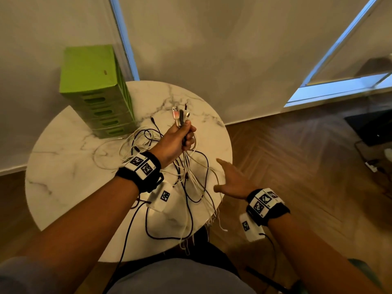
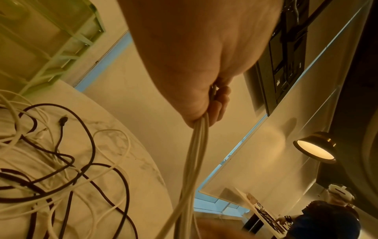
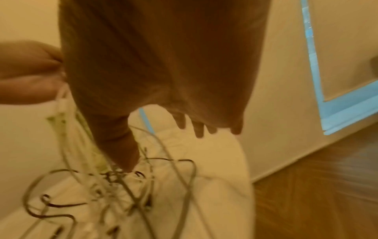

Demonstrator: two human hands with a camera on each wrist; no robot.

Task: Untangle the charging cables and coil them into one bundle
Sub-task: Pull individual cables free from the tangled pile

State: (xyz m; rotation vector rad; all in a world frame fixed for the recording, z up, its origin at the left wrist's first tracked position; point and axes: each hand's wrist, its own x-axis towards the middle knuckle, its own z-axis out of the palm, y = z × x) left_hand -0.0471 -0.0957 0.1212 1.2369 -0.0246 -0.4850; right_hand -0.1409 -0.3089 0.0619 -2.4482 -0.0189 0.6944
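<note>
Forearms reach in from 6 o'clock toward the round marble table (image 1: 63,166). At 10 o'clock on it stands a green drawer box (image 1: 93,85). Next, near the centre, the left hand (image 1: 176,143) is raised, its fingers (image 2: 222,103) curled tight round the plug ends of several charging cables (image 1: 191,183), with the plugs (image 1: 180,114) sticking up past the fist. From that fist the cables hang down toward 6 o'clock, long axis roughly vertical, then spread in black and white loops over the table, still crossed. At 4 o'clock from the fist, the right hand (image 1: 231,179) hovers with fingers spread, holding nothing. It is just beside the hanging strands at their right, so it seems placed to comb them down.
</note>
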